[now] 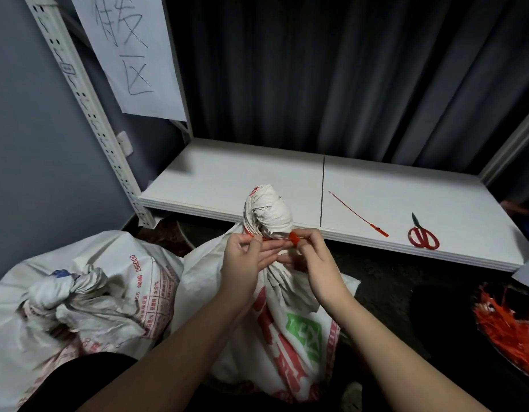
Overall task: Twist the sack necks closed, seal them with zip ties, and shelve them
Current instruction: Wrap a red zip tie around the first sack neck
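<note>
Centrally, a white woven sack (287,316) stands on the floor in front of the low shelf (227,176), its neck (267,212) twisted into a tight knob above the hands. A red zip tie (279,238) runs across the neck just below that knob, so the twisting looks done and the sealing is in hand; whether the strap has entered its lock cannot be told. The left hand (247,257) pinches the strap's left end, thumb and forefinger pressed together on it, the remaining fingers (269,255) lying loosely extended under the neck. The right hand (315,257) pinches the red head of the tie at the neck's right side, its fingertips closed on it.

To the left lies a second sack (79,292), its neck bunched; no tie is visible on it, so it probably remains to be sealed. Neither sack is on the shelf, so shelving remains for both. A spare zip tie (358,214) and red-handled scissors (423,234) lie on the shelf to the right, well apart from the sack; a container of red ties (507,328) sits at the lower right edge.
</note>
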A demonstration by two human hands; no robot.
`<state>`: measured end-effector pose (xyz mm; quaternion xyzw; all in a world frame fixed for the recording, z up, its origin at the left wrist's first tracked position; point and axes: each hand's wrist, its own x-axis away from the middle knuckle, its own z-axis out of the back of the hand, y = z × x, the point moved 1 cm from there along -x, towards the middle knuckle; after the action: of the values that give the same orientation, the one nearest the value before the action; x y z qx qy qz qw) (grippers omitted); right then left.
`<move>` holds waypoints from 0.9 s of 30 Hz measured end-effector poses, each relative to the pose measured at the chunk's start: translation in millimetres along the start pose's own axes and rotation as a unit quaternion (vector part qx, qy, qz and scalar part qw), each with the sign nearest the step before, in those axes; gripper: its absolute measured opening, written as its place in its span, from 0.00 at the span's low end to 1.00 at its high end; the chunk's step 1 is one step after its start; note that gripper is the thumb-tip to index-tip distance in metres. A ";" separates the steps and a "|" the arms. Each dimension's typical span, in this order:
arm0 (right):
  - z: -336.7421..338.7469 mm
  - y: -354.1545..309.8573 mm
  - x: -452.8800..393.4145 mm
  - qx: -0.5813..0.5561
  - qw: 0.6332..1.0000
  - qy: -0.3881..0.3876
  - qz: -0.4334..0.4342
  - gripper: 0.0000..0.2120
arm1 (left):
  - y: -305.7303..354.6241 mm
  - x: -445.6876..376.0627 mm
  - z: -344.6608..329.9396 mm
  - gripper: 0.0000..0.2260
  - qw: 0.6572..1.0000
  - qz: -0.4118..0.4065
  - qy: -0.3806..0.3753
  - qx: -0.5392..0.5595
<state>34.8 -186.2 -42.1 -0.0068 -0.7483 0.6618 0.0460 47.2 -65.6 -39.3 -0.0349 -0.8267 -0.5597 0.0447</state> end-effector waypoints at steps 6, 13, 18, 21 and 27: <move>8.2 -2.6 -5.6 -0.083 0.993 0.010 -0.084 0.16 | -3.0 -2.4 6.1 0.15 1.000 0.009 0.022 -0.015; 8.1 8.1 -7.5 -0.193 0.968 -0.029 -0.159 0.07 | -6.4 -2.0 5.6 0.16 0.999 0.006 0.030 -0.030; 8.1 10.6 -14.5 -0.239 0.955 -0.012 -0.177 0.05 | -7.0 0.1 2.2 0.13 0.999 -0.005 0.035 -0.028; 7.3 11.7 -15.0 -0.237 0.955 0.005 -0.179 0.05 | -5.2 1.7 1.1 0.06 0.999 -0.009 0.032 -0.032; 2.4 8.2 -8.9 -0.235 0.955 0.015 -0.178 0.04 | -3.7 2.3 3.3 0.05 0.998 0.007 0.045 -0.043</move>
<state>43.1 -188.2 -51.0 0.1057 -0.8710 0.4481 0.1716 44.5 -63.9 -43.7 -0.0174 -0.7987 -0.5955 0.0848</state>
